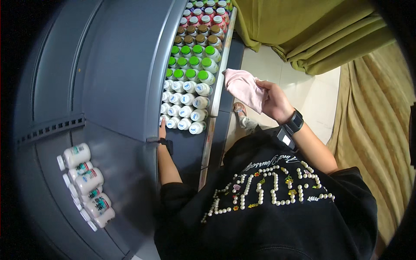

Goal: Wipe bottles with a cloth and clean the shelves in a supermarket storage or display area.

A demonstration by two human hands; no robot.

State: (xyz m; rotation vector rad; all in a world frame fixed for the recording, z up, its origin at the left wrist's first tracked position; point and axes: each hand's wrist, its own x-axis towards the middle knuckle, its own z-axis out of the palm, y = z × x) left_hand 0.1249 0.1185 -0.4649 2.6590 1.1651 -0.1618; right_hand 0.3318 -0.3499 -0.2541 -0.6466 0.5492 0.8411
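Note:
My right hand (276, 103) grips a folded pale pink cloth (246, 89), held out to the right of the shelf's front edge. My left hand (163, 128) reaches into the shelf, at the near left corner of the bottle rows. A finger lies against or right beside a white-capped bottle (172, 123); the shelf above hides most of this hand, so its grip does not show. Rows of white-capped bottles (186, 99) stand upright nearest me, with green-capped bottles (202, 63) behind them.
Brown-capped bottles (203, 29) and pink bottles (205, 20) stand farther back. The grey upper shelf (117, 65) overhangs on the left. Several white bottles (89, 182) sit lower left. Olive curtains (303, 26) hang beyond the tiled floor (318, 93); a tan curtain (372, 117) is at right.

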